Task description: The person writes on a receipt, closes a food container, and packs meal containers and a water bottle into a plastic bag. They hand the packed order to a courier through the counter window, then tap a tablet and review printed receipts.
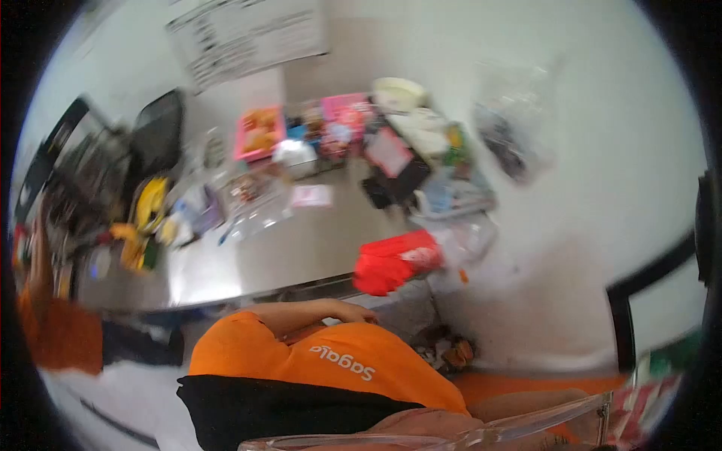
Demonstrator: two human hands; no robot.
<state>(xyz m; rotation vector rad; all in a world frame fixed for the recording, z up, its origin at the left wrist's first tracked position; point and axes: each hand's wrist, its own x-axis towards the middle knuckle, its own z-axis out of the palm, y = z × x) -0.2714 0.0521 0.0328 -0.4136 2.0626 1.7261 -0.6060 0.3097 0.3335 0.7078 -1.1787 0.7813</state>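
My left hand (355,312) is in front of my orange shirt (323,353), just below the table's front edge. Its fingers are blurred and partly hidden behind the shirt, so what they do does not show. Nearest to it is a red plastic bag or packet (395,261) at the table's right front corner, apart from the hand. On the right side, only my bare right forearm (530,404) appears, partly behind a clear plastic edge (496,434). My right hand cannot be seen.
The metal table (248,259) carries a pink tray (259,134), clear bags (259,214), a pink card (312,196) and a black box (397,161). A co-worker in orange (64,331) stands at left. A clear bag (511,124) hangs on the wall.
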